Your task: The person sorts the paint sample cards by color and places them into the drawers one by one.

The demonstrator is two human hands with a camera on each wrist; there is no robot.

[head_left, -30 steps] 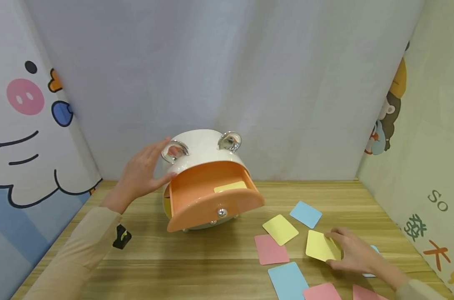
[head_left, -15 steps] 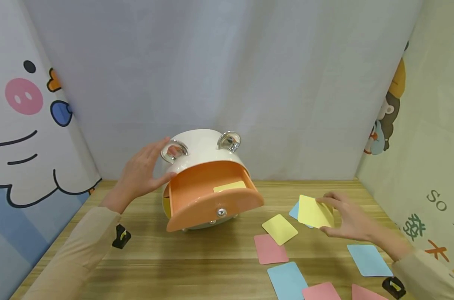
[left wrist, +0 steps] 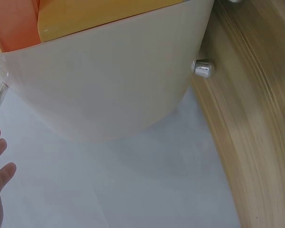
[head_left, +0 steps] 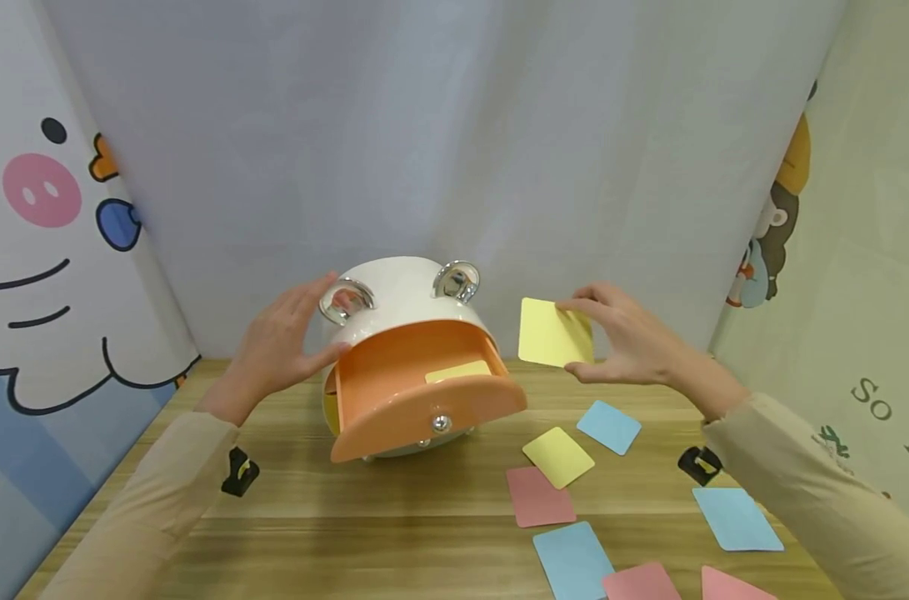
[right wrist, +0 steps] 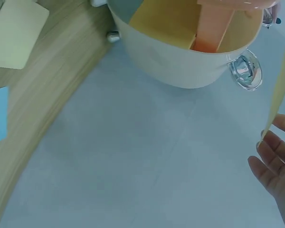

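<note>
A round white box with two chrome ears stands on the table, its orange upper drawer pulled out. Inside that drawer lies a yellow card. My left hand rests along the box's left side by the ear, thumb at the front edge and fingers extended. In the left wrist view only some fingertips show. Right of the box, my right hand pinches a square yellow card above the table between thumb and fingers. From the right wrist, this card appears nearly edge-on.
Loose cards lie on the right of the wooden table: a yellow card, a pink card, blue cards such as one at the back, and more pink ones in front. A pale curtain hangs behind.
My right hand has lifted the yellow card off the table and carried it up and left, to beside the box. The left hand has stayed at the box.
</note>
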